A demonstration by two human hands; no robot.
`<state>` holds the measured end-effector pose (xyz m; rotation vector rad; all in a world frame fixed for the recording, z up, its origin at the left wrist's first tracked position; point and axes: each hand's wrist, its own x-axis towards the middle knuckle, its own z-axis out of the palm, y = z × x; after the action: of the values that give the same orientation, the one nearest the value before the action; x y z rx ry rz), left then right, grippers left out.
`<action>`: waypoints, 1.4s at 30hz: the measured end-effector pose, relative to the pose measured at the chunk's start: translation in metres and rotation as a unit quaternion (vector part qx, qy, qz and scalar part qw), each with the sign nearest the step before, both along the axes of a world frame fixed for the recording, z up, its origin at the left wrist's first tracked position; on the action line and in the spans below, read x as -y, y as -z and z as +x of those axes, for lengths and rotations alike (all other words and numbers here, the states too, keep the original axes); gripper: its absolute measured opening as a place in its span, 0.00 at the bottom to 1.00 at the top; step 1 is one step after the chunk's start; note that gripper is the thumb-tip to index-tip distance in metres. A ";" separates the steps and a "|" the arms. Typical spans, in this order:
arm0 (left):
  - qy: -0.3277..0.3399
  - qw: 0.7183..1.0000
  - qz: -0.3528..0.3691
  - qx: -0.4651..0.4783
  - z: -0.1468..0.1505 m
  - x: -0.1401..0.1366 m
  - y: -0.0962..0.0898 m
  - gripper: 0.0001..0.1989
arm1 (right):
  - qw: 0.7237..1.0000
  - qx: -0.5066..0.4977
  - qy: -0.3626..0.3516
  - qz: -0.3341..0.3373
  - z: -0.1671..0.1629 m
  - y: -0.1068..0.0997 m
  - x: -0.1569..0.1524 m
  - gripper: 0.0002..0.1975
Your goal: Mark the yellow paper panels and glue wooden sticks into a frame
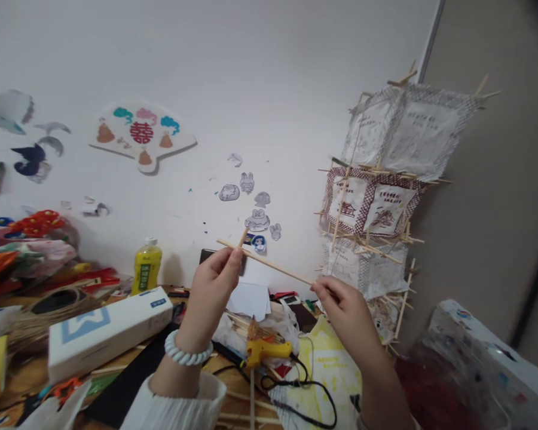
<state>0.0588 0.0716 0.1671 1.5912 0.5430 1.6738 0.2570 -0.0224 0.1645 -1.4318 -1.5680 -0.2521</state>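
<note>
My left hand (217, 278) pinches two thin wooden sticks where they cross, a short one (242, 238) pointing up and a longer one (280, 268) slanting down to the right. The fingertips of my right hand (341, 298) are closed on the far end of the longer wooden stick. Both hands are raised above the cluttered table. Below them lies a yellow hot glue gun (269, 352) with a black cord. To the right of the glue gun is a sheet with yellow drawings (327, 364).
A tiered lantern of sticks and drawn paper (372, 197) stands at the right by the wall. At left are a long white box (112, 331), a yellow-green bottle (147, 266) and a twine coil (49, 316). A paper fan (142, 134) hangs on the wall.
</note>
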 end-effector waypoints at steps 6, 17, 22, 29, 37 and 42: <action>0.010 1.000 0.013 0.025 0.001 0.005 -0.002 0.17 | 1.000 -0.014 -0.007 0.013 0.003 0.002 0.000 0.15; -0.066 0.988 0.143 0.010 -0.004 0.025 -0.007 0.09 | 0.996 -0.051 -0.064 0.023 0.010 0.004 -0.001 0.14; -0.013 0.989 0.149 -0.013 -0.004 0.023 -0.007 0.11 | 0.987 -0.115 -0.096 0.051 0.019 0.008 -0.002 0.13; -0.072 0.959 0.228 -0.155 -0.003 0.013 -0.006 0.10 | 0.967 -0.217 -0.079 0.110 0.034 0.011 -0.003 0.14; -0.133 0.946 0.225 -0.193 0.003 0.006 0.000 0.13 | 0.966 -0.221 -0.084 0.104 0.039 0.010 0.000 0.12; -0.128 0.951 0.201 -0.198 0.004 0.008 -0.001 0.15 | 0.967 -0.212 -0.077 0.120 0.040 0.010 0.001 0.11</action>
<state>0.0632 0.0637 0.1681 2.2652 0.6622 1.7354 0.2968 -0.0231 0.1545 -1.0824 -1.2411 -0.0342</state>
